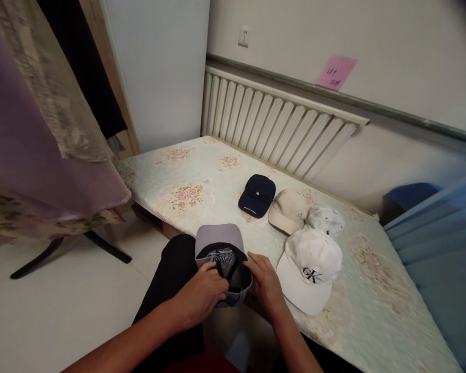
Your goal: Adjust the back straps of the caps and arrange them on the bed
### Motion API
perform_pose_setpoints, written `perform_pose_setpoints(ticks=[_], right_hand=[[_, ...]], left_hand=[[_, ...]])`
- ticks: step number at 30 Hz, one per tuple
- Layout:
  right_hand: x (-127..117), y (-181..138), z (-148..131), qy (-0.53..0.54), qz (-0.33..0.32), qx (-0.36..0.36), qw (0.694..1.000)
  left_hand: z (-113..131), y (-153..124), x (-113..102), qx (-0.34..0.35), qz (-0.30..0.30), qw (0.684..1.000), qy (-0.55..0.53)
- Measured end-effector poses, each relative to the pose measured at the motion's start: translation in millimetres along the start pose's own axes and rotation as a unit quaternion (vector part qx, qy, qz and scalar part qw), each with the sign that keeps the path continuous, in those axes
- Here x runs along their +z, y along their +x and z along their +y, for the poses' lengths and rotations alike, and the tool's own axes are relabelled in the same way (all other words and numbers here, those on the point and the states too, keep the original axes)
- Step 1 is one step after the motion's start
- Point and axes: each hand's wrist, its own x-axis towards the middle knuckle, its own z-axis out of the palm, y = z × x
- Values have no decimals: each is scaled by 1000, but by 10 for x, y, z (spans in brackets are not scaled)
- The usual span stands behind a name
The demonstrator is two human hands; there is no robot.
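A grey baseball cap (220, 235) is held upside down over my lap, its brim pointing away from me and its dark lining showing. My left hand (205, 292) is closed on the cap's left side, with curled fingers reaching into the opening. On the other side, my right hand (264, 282) grips the cap's right edge, thumb and fingers at the rim. Just right of that hand lies a white cap (314, 259) with black letters. Behind it are a pale cap (326, 220), a beige cap (289, 210) and a navy cap (258, 194).
The caps lie on a bed (202, 166) with a flowered cover. A white radiator (272, 122) runs along the wall behind it. Hanging clothes (54, 129) are at the left, above black stand legs (108, 247). A blue curtain (442, 233) hangs at the right.
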Motion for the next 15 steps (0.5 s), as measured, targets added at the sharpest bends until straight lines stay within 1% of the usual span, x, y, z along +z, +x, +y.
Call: perform_pose_setpoints(ticks=[4,7,11,15], right_hand=[[97,123,-1,-4,-30,-28,999],[79,183,-40,9,-33,-41,999],[-74,251,-158,29,-36,-49,998],[-334,325,-377,107,-29,-35,993]], left_hand=[[-2,-49,-101,-5,-2,1000,-14],[-28,-111,-237,-6,2,999,-32],[-92,-172,-461,-13,13,997,-69],[-140,-177,-698,-42,-5,985,-169]])
